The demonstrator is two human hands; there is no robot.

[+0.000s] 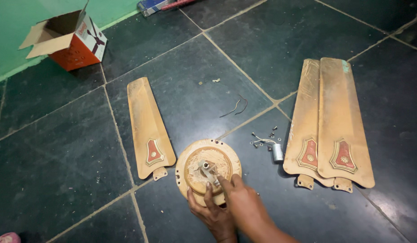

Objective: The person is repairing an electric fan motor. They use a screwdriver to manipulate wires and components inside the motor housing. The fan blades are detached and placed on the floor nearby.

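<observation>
A round, dusty tan ceiling fan motor housing (190, 155) lies on the dark tiled floor with its metal shaft (206, 168) pointing up. My left hand (213, 211) holds the housing's near rim, fingers curled over the edge. My right hand (244, 202) reaches over it, and its fingertips pinch the shaft at the centre. One dusty fan blade (147, 123) with a red emblem lies just left of the housing. Two more blades (330, 121) lie overlapped to the right.
Small screws, washers and a wire (262, 140) sit beside a silver cylindrical capacitor (277, 152) right of the housing. Loose dark wires (237, 107) lie farther back. An open orange-and-white cardboard box (69, 40) stands by the green wall at top left.
</observation>
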